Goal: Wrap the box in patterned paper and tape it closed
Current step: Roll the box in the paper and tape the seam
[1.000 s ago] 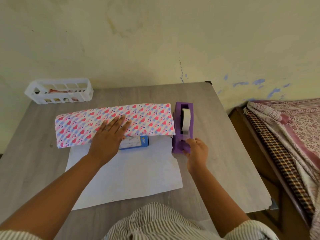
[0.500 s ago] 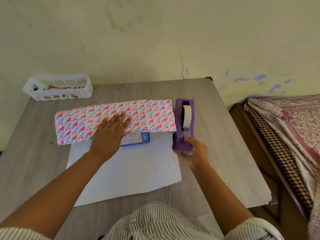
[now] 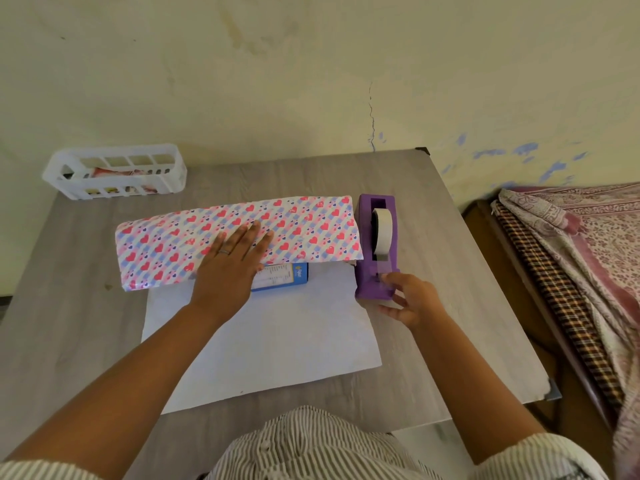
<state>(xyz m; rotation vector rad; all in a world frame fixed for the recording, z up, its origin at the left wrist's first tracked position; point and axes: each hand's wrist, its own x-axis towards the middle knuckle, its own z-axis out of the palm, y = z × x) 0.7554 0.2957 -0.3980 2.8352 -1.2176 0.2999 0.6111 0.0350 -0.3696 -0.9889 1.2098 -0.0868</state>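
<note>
- The left hand (image 3: pixel 230 268) is lying flat, fingers spread, pressing the heart paper (image 3: pixel 239 237) onto the blue box (image 3: pixel 287 277).
- The right hand (image 3: pixel 410 299) is pinching tape at the purple tape dispenser (image 3: pixel 377 251).

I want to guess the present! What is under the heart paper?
Under the folded pink heart-patterned paper a blue and white printed cardboard box pokes out. Most of it is covered by the paper and the flat left hand, so its contents cannot be seen.
</note>
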